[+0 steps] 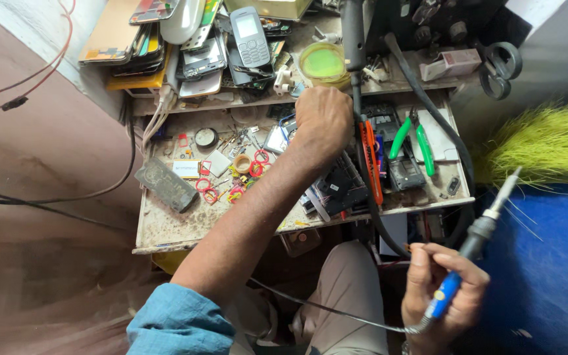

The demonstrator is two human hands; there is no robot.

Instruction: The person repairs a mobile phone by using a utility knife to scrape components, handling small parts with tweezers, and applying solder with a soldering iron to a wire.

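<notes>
Head view: you look down on a cluttered repair bench (165, 227) with your knees under its front edge.
Right hand (443, 297): closed around the blue grip of a soldering iron (478, 233), held off the bench to the right, tip pointing up and away over the blue floor.
Left hand (323, 118): stretched forward over the back of the bench, knuckles up, fingers curled down among small parts just below a round yellow-green tub (323, 62); you cannot tell from here whether it grips anything.
Iron, handling: light and stiff, likely with a hot metal end; keep hold on the blue grip only, and mind the thin cord (336, 314) trailing across your lap.
Nearby: green-handled pliers (412, 138), an orange-handled tool (369, 158), red rings (258, 164), a grey keypad phone (250, 36) on the stack of handsets at the back.
Right edge: a green broom head (547, 141), well apart from the iron.
</notes>
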